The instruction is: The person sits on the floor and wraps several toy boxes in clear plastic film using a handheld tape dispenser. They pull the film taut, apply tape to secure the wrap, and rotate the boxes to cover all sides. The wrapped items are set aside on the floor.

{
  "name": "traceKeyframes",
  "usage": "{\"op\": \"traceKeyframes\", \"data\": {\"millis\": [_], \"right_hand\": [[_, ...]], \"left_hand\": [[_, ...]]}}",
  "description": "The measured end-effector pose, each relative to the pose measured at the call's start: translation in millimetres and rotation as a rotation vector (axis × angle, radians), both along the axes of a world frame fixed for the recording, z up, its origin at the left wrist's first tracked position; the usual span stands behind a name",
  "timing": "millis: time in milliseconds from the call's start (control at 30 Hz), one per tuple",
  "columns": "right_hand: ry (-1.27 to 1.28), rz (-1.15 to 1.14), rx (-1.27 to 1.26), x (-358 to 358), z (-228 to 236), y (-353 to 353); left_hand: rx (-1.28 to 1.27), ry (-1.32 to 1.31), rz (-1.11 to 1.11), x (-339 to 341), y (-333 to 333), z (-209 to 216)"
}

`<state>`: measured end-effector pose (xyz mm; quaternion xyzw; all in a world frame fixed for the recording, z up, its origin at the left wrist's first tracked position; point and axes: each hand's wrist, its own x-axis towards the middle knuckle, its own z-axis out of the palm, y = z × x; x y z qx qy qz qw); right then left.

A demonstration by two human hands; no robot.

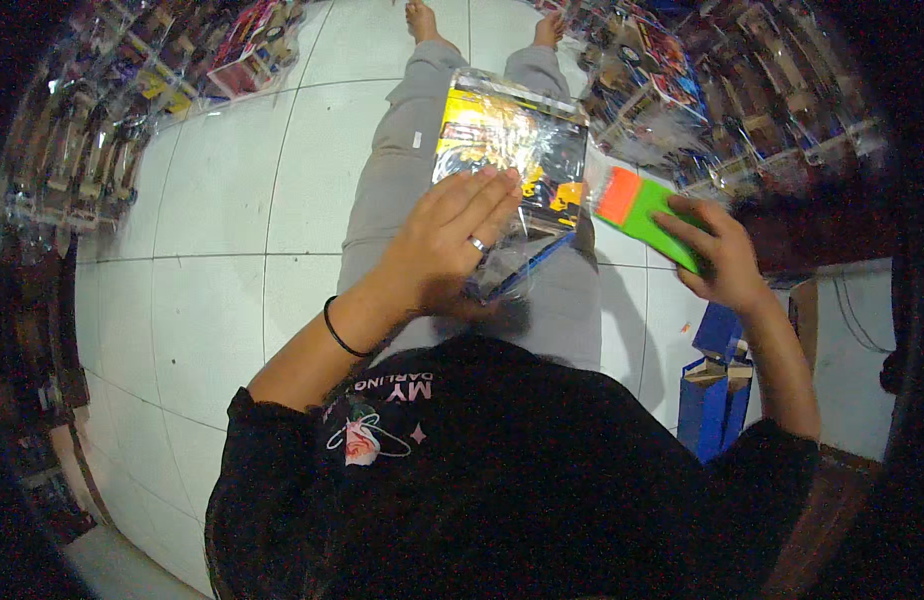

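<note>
A box in clear plastic wrap [507, 140], printed yellow and black, lies across my lap, with glare on its film. My left hand [452, 225], a ring on one finger, rests flat on the box's near left part with its fingers stretched out. Loose clear film and a blue edge show at the near end of the box. To the right of the box, my right hand [717, 250] grips a flat green and orange object [642, 205] by its green part. The orange end points toward the box, apart from it. The object's exact kind cannot be made out.
Stacks of plastic-wrapped boxes [647, 75] stand at the far right, and more wrapped boxes [247, 50] at the far left. Blue cartons [715, 395] stand on the white tiled floor [212, 300] below my right forearm. My outstretched legs [382, 190] lie under the box.
</note>
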<state>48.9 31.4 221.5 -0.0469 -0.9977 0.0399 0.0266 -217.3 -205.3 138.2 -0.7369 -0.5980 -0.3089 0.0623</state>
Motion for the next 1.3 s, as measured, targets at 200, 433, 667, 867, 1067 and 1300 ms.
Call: {"op": "traceKeyframes", "data": {"millis": [200,433,667,867,1067,1300], "right_hand": [[-0.816,-0.024,0.057,-39.6,-102.8,41.2],[0.259,-0.699,-0.505,44.0,-240.7,58.6],[0.26,-0.976,-0.054,37.6,-239.6,67.5],[1.039,-0.851,-0.848,-73.0,-139.5,10.7],[1.53,-0.431,-1.814,-212.9,-154.8,-18.8],[1.068,-0.429,-1.842,-199.0,-47.8,-18.4]], "left_hand": [[-0.112,-0.008,0.007,-1.1,-17.9,26.0],[-0.098,0.345,-0.556,-27.0,92.2,60.0],[-0.563,0.37,-0.425,-63.3,202.7,76.3],[-0.571,0.165,0.45,-120.0,214.1,88.7],[-0.544,0.186,0.594,-90.0,178.9,67.1],[-0.528,-1.414,0.112,-86.4,117.8,62.8]]}}
